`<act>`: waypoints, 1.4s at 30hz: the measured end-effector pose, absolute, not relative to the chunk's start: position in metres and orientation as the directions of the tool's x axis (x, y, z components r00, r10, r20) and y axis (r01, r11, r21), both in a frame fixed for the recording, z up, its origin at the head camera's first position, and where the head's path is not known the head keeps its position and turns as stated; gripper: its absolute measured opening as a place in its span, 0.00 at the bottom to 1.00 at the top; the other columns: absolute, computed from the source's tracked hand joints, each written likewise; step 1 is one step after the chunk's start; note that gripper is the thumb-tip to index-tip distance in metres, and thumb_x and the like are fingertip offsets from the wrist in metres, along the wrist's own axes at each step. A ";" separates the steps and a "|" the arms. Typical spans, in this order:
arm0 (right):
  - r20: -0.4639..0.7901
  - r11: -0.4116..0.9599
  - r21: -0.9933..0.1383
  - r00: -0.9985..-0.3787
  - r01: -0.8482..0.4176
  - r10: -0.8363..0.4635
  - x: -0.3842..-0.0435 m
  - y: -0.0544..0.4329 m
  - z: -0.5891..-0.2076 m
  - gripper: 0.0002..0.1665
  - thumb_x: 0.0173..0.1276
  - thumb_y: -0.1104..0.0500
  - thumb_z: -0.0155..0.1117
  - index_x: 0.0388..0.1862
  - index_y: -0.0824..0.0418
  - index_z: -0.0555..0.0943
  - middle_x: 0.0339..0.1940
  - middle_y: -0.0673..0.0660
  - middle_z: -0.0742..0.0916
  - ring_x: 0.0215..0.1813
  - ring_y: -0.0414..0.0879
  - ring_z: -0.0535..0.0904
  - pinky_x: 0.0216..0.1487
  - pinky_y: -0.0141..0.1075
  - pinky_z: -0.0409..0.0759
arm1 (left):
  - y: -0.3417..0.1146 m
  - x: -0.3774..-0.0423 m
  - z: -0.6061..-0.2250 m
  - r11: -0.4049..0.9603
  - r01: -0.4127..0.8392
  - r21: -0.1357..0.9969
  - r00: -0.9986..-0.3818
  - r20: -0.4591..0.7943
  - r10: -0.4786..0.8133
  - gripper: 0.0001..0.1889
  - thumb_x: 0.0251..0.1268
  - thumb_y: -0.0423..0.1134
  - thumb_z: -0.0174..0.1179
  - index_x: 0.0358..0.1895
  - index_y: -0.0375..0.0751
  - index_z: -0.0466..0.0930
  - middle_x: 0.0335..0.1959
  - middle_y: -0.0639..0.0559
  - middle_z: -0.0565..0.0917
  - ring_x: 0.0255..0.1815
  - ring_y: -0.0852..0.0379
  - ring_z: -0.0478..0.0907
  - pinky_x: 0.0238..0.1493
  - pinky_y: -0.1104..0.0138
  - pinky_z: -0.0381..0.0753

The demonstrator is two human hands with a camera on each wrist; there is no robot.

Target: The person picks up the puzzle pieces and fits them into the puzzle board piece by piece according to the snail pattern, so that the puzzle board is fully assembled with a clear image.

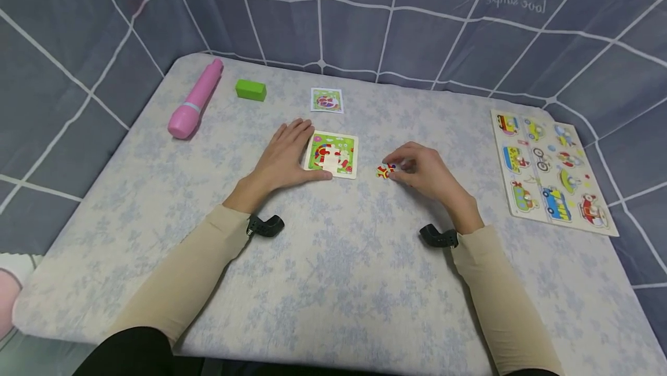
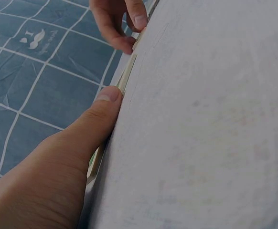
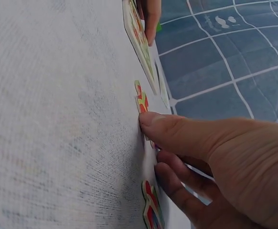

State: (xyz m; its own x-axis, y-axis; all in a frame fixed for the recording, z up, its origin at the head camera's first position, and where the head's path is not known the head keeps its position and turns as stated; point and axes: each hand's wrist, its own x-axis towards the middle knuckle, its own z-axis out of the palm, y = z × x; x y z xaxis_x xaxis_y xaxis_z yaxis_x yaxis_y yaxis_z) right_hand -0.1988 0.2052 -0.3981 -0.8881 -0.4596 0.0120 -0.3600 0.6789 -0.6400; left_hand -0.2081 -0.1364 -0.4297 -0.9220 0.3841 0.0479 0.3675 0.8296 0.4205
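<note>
A small square jigsaw board (image 1: 331,156) lies on the table, with some pieces fitted and a bare pale patch at its lower middle. My left hand (image 1: 285,154) steadies its left side, fingers straight and thumb along the near edge. To the right of the board, my right hand (image 1: 419,168) pinches a red and yellow jigsaw piece (image 1: 384,171) between thumb and fingers. That piece (image 3: 142,102) is low over the cloth in the right wrist view. Another jigsaw piece (image 3: 151,205) lies under the same hand, mostly hidden from the head view.
Behind the board lies a small picture card (image 1: 327,100). A green block (image 1: 250,90) and a pink toy microphone (image 1: 195,99) are at the back left. On the right rests a large vehicle puzzle board (image 1: 553,170). A grey-blue checked curtain (image 1: 354,22) surrounds the table's far sides.
</note>
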 end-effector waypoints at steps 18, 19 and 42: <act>0.099 0.534 -0.780 -0.907 -0.326 -0.408 -0.202 0.185 -0.390 0.13 0.74 0.68 0.68 0.55 0.60 0.88 0.47 0.60 0.89 0.47 0.50 0.86 0.44 0.28 0.84 | -0.137 -0.208 -0.430 0.832 0.361 0.421 -0.924 0.039 0.381 0.64 0.54 0.74 0.70 0.84 0.36 0.55 0.87 0.43 0.54 0.89 0.46 0.43 0.90 0.53 0.36; 0.102 0.526 -0.787 -0.908 -0.323 -0.405 -0.202 0.182 -0.390 0.14 0.75 0.68 0.67 0.56 0.59 0.88 0.48 0.59 0.89 0.47 0.49 0.85 0.44 0.28 0.83 | -0.137 -0.208 -0.430 0.831 0.361 0.422 -0.923 0.037 0.382 0.64 0.54 0.74 0.70 0.84 0.35 0.55 0.87 0.43 0.54 0.89 0.46 0.43 0.90 0.53 0.36; 0.053 0.621 -0.767 -0.980 -0.164 -0.193 -0.211 0.085 -0.395 0.15 0.80 0.62 0.60 0.58 0.58 0.88 0.44 0.60 0.87 0.43 0.52 0.86 0.38 0.35 0.82 | -0.136 -0.207 -0.424 0.831 0.367 0.418 -0.922 0.048 0.383 0.64 0.54 0.76 0.68 0.84 0.35 0.55 0.87 0.43 0.54 0.89 0.46 0.43 0.90 0.52 0.36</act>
State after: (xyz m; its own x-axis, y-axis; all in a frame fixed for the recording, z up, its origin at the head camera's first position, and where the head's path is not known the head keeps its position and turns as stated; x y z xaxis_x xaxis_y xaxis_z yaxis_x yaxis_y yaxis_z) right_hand -0.2110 0.0854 -0.3946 -0.9797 -0.1933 0.0529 -0.1639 0.6210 -0.7665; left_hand -0.2070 -0.1358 -0.4244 -0.9223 0.3834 0.0481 0.3673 0.8310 0.4177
